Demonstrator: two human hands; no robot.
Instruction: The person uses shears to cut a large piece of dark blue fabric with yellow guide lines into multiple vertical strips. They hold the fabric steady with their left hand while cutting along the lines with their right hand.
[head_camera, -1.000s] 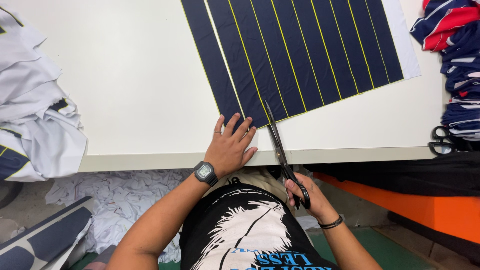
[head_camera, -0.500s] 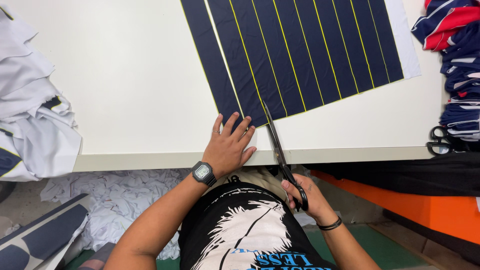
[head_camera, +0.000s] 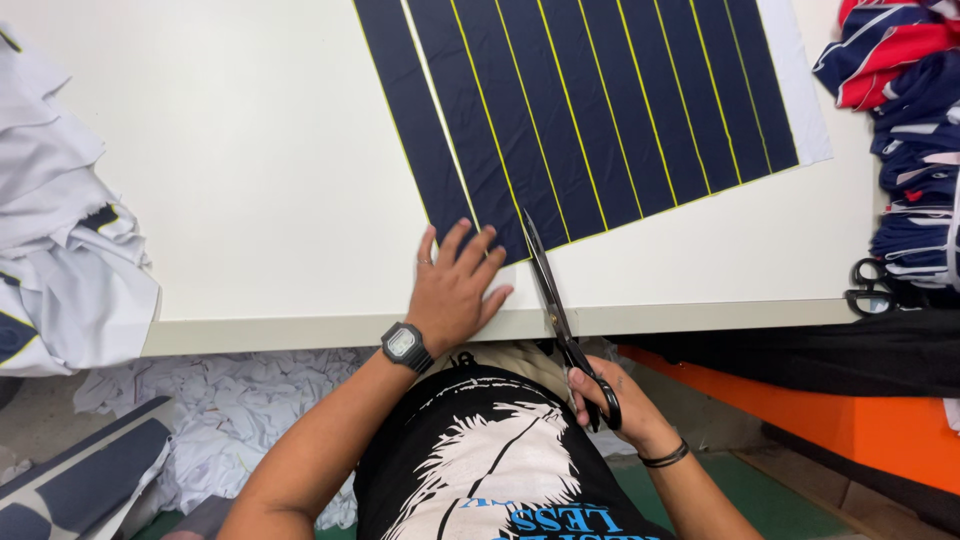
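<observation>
Ideally, the navy striped fabric (head_camera: 590, 120) is kept pinned flat on the surface (head_camera: 250, 180) by the spread left hand (head_camera: 455, 290) while the scissors (head_camera: 560, 310), gripped in the right hand (head_camera: 610, 400), are guided along a yellow line.

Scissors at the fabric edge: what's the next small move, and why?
Probably close the blades and push the scissors forward along the yellow line. Their tips sit at the near edge of the navy fabric, by a yellow line. The left hand lies flat on the fabric's near corner, pinning it to the table; the right hand grips the handles below the table edge.
</observation>
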